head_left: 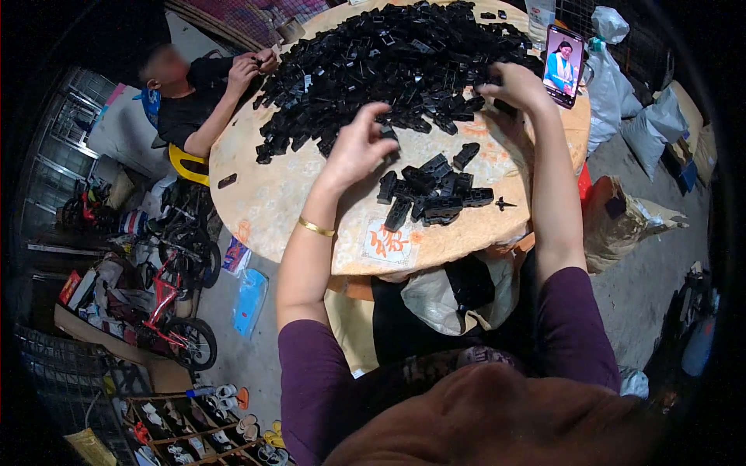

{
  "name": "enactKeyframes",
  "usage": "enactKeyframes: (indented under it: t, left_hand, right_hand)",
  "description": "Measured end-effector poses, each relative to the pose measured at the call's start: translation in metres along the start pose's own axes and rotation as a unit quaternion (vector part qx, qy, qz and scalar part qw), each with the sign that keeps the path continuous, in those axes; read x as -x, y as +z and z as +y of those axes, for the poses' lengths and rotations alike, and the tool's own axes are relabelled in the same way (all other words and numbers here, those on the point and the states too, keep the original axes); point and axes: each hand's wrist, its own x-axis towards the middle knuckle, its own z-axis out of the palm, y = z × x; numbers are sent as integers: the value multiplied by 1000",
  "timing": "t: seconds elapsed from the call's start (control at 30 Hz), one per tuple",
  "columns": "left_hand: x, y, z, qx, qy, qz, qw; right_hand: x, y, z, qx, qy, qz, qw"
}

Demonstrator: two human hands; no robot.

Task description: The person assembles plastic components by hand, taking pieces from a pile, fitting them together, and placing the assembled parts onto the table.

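Observation:
A large heap of small black plastic parts [388,58] covers the far half of the round table. My left hand [359,149], with a gold bangle on its wrist, hovers at the heap's near edge, thumb and fingers curved and apart. On the heap's right side my right hand [517,87] reaches in with its fingers spread; some fingertips are hidden against the black parts. Between my forearms lies a smaller cluster of black plastic parts [439,190]. One thin black piece [505,203] rests just right of that cluster.
A phone [564,66] stands upright at the table's right. Across at the left, a person [194,101] works with both hands by the heap. An open white sack [435,299] hangs below the near table edge [435,268]. White bags [657,128] stand on the right-hand floor.

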Motion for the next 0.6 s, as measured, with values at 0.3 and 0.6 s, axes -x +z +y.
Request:
enactKeyframes:
  t: [0.3,0.6]
  left_hand:
    - [-7,-1,-14,-106,86,65,988]
    - [-18,-1,-45,-387,-35,142,910]
  right_hand:
    - [-18,22,9,-20,-41,-89,995]
    - [2,42,-71,-415,-180,6,892]
